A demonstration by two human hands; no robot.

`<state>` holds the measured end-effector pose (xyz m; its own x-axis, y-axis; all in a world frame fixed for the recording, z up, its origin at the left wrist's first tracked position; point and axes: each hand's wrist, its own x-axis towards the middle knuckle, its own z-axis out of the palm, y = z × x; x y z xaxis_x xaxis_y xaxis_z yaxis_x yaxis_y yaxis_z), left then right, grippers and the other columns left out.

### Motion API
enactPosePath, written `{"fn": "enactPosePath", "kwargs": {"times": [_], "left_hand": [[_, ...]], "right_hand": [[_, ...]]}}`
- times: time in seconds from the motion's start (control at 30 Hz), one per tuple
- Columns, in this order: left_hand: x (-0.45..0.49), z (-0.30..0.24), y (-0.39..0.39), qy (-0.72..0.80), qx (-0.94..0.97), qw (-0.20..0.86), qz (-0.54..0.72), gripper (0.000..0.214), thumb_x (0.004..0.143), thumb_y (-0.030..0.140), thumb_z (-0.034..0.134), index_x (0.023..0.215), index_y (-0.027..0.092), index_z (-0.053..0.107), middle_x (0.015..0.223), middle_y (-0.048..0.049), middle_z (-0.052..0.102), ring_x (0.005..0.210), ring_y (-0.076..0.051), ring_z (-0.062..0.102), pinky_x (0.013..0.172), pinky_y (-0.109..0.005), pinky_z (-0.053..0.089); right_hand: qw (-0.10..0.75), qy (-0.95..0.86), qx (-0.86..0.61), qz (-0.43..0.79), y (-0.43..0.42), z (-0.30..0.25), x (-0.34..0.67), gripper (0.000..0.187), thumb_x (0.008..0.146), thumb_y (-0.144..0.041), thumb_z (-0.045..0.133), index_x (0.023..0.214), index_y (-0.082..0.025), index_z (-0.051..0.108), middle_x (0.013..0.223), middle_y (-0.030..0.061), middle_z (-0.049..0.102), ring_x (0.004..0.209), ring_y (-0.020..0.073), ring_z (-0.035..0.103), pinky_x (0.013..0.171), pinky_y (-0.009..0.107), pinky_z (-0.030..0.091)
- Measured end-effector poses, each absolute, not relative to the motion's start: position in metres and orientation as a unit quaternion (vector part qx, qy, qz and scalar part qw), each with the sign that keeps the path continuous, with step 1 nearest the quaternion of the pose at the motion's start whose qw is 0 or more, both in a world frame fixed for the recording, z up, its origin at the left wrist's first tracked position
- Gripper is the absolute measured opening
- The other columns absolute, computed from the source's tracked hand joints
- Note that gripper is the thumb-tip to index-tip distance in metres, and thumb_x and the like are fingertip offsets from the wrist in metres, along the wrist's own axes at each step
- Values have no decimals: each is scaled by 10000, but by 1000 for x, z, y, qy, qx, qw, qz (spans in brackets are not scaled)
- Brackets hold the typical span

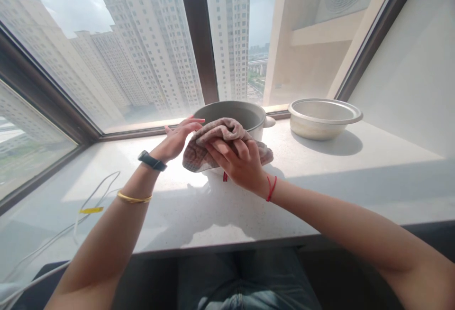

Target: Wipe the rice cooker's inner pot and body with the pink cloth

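A deep light-coloured pot (256, 111) with a grey inside stands upright on the white windowsill, near the glass. Over its front side hangs a checked brownish-pink cloth (199, 151), bunched at the top. My right hand (245, 160) grips this cloth and presses it against the pot's near wall, fingers curled into the folds. At the pot's left side, my left hand (179, 137) has its fingers stretched out beside the rim; whether it touches the pot is partly hidden. The pot's right handle (269, 122) shows, while most of its front is covered by the cloth.
To the right, a shallow cream basin (320, 130) rests on the sill (256, 220). White cables (95, 191) with a yellow tag (91, 210) lie at the left. Large windows with a dark frame (202, 40) rise behind the pot. The sill's front edge lies close to my lap.
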<state>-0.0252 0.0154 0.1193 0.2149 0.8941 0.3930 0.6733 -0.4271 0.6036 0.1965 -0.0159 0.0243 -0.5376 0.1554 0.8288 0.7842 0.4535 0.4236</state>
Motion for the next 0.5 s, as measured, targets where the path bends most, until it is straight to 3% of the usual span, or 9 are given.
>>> {"fn": "enactPosePath", "kwargs": {"times": [0.1, 0.17, 0.27, 0.33, 0.43, 0.5], "left_hand": [[-27, 141, 30, 476, 778, 257, 319, 373, 928, 382, 445, 847, 197, 758, 1046, -97, 727, 1233, -341, 561, 1158, -538, 328], [-29, 149, 37, 444, 782, 310, 309, 373, 918, 369, 473, 791, 174, 764, 974, -120, 741, 1179, -329, 602, 1144, -503, 364], [-39, 145, 43, 411, 745, 343, 398, 406, 940, 415, 471, 831, 180, 784, 1165, -145, 724, 1310, -338, 537, 1201, -503, 283], [-49, 134, 47, 425, 686, 344, 480, 399, 939, 483, 490, 976, 218, 786, 1381, -114, 634, 1447, -342, 397, 1229, -537, 194], [-60, 115, 57, 469, 590, 392, 527, 426, 915, 563, 509, 1168, 297, 725, 1539, -76, 497, 1522, -345, 266, 1202, -635, 136], [-58, 106, 67, 478, 548, 432, 534, 470, 888, 601, 520, 1201, 297, 696, 1518, -106, 507, 1498, -362, 309, 1167, -655, 205]], "right_hand": [[292, -830, -262, -396, -12, 37, 173, 436, 1010, -159, 430, 1423, -222, 553, 1539, 50, 486, 1244, 252, 469, 835, 405, 491], [233, -868, -230, -373, -16, 24, 165, 425, 983, -90, 409, 1333, -217, 615, 1501, 39, 525, 1234, 213, 490, 819, 367, 511], [187, -894, -218, -344, -27, -6, 178, 412, 941, -47, 420, 1208, -229, 675, 1410, 35, 599, 1164, 207, 537, 772, 365, 529], [188, -905, -216, -313, -30, -15, 200, 402, 945, -57, 414, 1202, -216, 680, 1422, 59, 593, 1154, 233, 552, 763, 402, 536], [206, -920, -231, -240, -25, 6, 224, 435, 991, -118, 393, 1334, -265, 617, 1464, 42, 571, 1221, 249, 541, 853, 432, 537], [210, -924, -253, -193, -18, 32, 219, 474, 1020, -161, 372, 1448, -303, 521, 1487, 18, 550, 1297, 243, 499, 955, 441, 514]]}}
